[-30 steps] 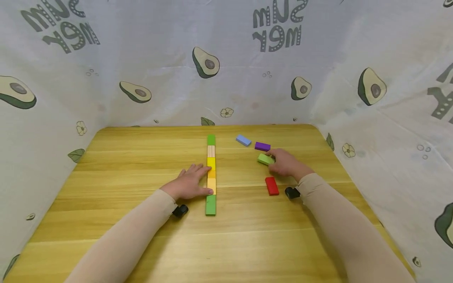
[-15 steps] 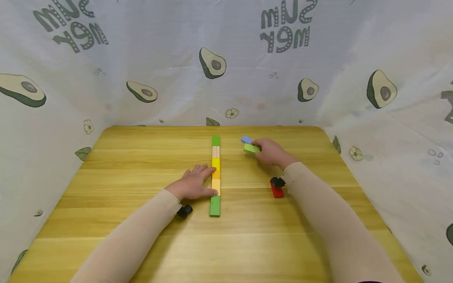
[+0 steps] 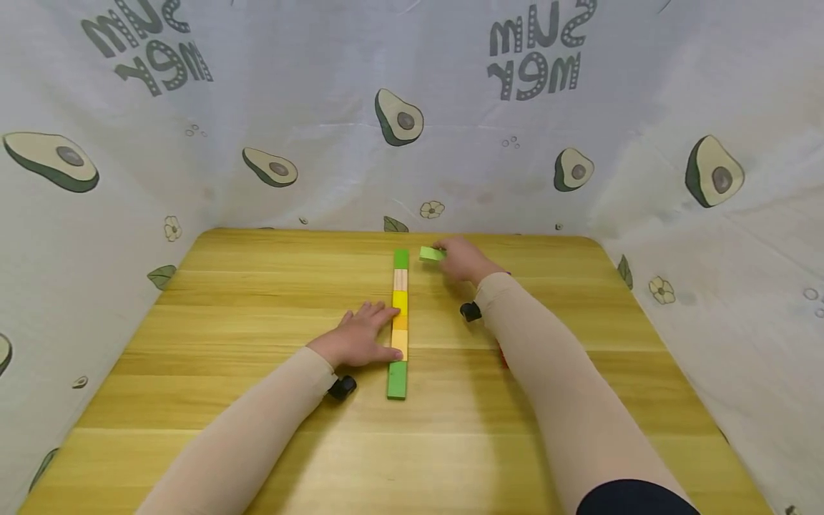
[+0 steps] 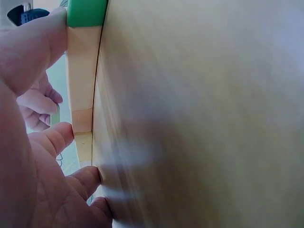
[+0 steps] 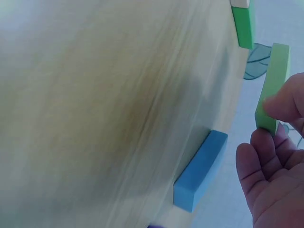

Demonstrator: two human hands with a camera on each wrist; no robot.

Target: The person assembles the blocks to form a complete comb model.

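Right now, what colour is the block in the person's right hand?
Light green. The block pinched in the right hand shows best in the head view.

Left hand point(image 3: 360, 336) flat, palm down, fingers spread and straight, forearm angled inward, right hand point(image 3: 460, 259) stretched well beyond it, fingers point(image 5: 285, 105) curled in a pinch

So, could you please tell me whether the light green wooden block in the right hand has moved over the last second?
Yes. The light green wooden block has travelled up-table and leftward, now beside the far end of the coloured block row.
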